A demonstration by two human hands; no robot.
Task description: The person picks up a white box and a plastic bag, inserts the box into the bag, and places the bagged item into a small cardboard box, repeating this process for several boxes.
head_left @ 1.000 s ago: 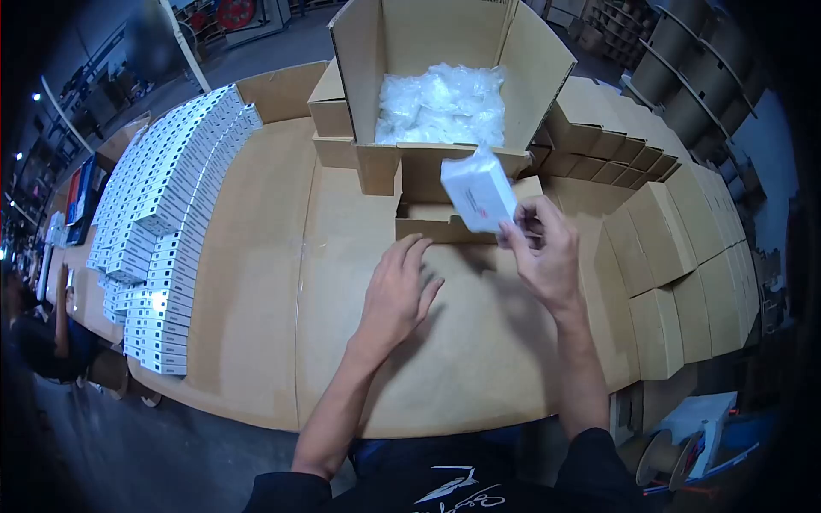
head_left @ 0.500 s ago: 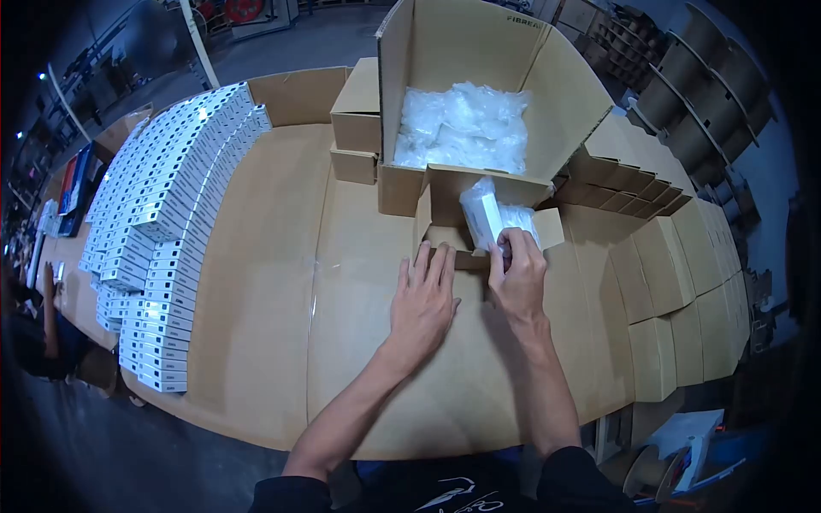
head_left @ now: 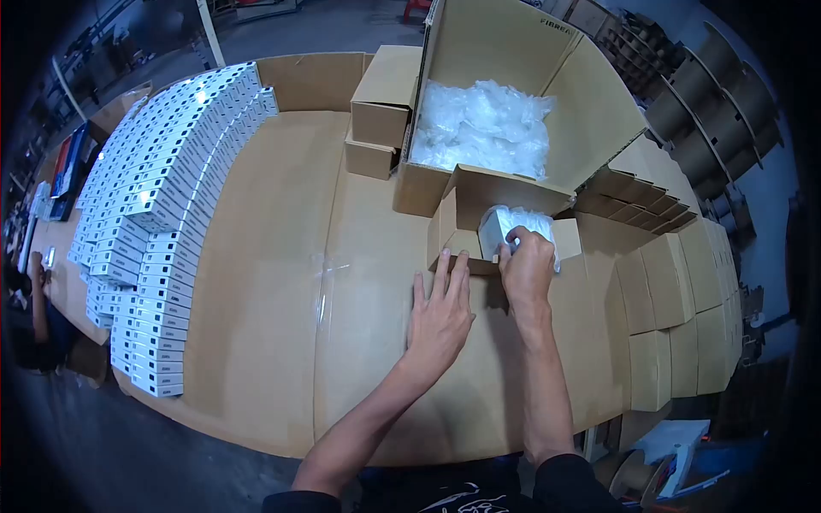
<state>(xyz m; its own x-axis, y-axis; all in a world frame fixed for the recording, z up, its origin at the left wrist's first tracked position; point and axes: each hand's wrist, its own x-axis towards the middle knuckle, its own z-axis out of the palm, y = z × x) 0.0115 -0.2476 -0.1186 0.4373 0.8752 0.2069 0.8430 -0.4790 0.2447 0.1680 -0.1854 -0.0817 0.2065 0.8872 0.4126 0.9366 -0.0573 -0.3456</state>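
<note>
A small open carton (head_left: 442, 229) stands on the cardboard-covered table, its flaps spread. Inside its right part sits a white box (head_left: 490, 234), with clear plastic bags (head_left: 534, 222) beside it. My right hand (head_left: 528, 267) reaches over the carton's front edge, its fingers closed on the white box; the fingertips are partly hidden. With fingers stretched out, my left hand (head_left: 440, 315) rests against the front of the carton and holds nothing.
Behind the carton stands a large cardboard box (head_left: 590, 128) with clear plastic bags (head_left: 483, 128) in it. Stacked white boxes (head_left: 162, 214) fill the table's left side. Closed brown cartons (head_left: 671, 291) line the right side. Another person's arm (head_left: 38, 299) shows at far left.
My right hand has lowered the white box from a tilted position above the carton down into it. My left hand stays at the carton's front. The whole view has shifted slightly.
</note>
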